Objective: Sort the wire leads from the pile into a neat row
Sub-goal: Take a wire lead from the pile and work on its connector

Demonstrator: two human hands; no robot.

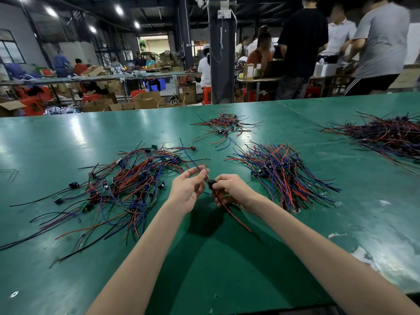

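L grip [187, 189] was half-curled, palm up, thumb & forefinger tips pinched on the blue wire [189, 155] of one wire lead [210, 183], other fingers loose. R grip [230, 189] was curled tight round the lead's black block, knuckles up. The lead's red wire [238, 220] trailed out below the R grip toward the person. The grips were nearly touching, held above the green tabletop [341, 155] btwn two heaps. The tangled pile [127, 185] of red/blue/black leads w/ small green boards lay just to the L. A bundle [284, 176] w/ leads roughly parallel lay to the R. A smaller heap [225, 126] sat further back, and a far heap [386, 135] lay at the R edge.
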